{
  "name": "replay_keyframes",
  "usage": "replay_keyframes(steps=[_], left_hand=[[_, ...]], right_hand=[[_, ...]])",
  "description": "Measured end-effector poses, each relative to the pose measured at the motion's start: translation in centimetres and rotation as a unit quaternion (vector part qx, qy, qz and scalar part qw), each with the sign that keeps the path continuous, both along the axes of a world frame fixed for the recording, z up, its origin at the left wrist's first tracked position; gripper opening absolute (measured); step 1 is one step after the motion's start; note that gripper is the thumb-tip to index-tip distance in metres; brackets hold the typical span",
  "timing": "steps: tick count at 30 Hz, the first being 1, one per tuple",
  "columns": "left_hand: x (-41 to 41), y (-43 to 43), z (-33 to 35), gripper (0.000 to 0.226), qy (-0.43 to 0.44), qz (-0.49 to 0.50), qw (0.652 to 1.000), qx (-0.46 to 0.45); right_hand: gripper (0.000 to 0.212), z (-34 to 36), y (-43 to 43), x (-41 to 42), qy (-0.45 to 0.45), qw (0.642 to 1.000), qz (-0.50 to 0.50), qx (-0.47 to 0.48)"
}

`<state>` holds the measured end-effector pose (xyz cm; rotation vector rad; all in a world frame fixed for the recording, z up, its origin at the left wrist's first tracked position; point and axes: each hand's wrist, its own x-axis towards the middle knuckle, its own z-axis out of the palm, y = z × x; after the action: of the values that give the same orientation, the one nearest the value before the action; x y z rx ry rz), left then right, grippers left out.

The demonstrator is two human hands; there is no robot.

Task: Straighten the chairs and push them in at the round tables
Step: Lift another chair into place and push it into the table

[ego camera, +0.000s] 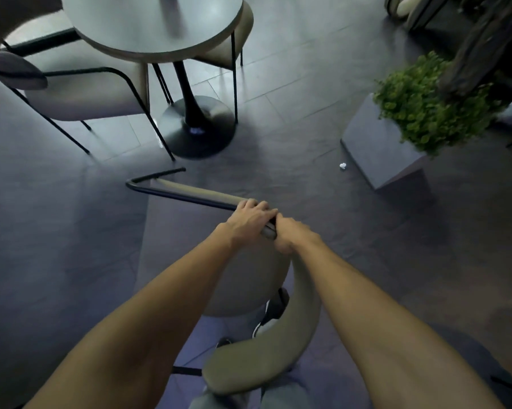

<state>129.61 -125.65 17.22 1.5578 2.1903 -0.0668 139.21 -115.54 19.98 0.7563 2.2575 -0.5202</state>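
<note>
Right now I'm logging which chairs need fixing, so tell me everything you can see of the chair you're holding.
The chair has a rounded grey-beige padded seat, a curved padded backrest in the same fabric nearest the camera, and a thin black metal frame with a padded armrest. It stands away from the round table, on the dark tiled floor. The left hand and right hand grip the armrest side by side. Its legs are mostly hidden.

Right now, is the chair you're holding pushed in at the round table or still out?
Out. Both hands, left hand and right hand, grip the chair on open floor, apart from the round table.
</note>
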Motion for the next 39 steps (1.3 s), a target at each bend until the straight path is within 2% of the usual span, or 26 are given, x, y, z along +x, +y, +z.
replay_keyframes(steps=[4,7,10,15,20,24,34,39], left_hand=[[-4.3,2.9,0.7,0.068,0.046,0.067,0.997,0.006],[-6.8,4.5,0.6,0.058,0.068,0.122,0.99,0.003],[-9.1,6.3,0.1,0.067,0.089,0.163,0.983,0.014],[-11.8,8.3,-0.6,0.085,0.132,0.184,0.974,0.022],[-13.9,10.1,-1.6,0.102,0.127,0.2,0.971,-0.02],[-18.2,11.9,-1.9,0.112,0.113,0.188,0.975,-0.047],[-25.1,15.3,-4.3,0.111,0.063,0.215,0.973,-0.045],[-27.3,17.0,-5.5,0.111,0.033,0.22,0.974,-0.049]], right_hand=[[0.062,-0.6,2.2,-4.7,0.087,0.995,0.015,0.037],[0.056,-1.4,2.5,-6.0,0.17,0.978,0.06,0.105],[0.064,-2.4,4.0,-7.1,0.204,0.963,0.099,0.148],[0.082,-3.0,6.6,-10.9,0.193,0.961,0.119,0.16],[0.077,-4.7,9.5,-14.9,0.215,0.943,0.15,0.204],[0.079,-5.3,11.3,-18.6,0.198,0.952,0.156,0.176],[0.097,-7.7,14.9,-25.5,0.161,0.961,0.139,0.176],[0.109,-8.3,16.6,-27.6,0.134,0.977,0.117,0.12]])
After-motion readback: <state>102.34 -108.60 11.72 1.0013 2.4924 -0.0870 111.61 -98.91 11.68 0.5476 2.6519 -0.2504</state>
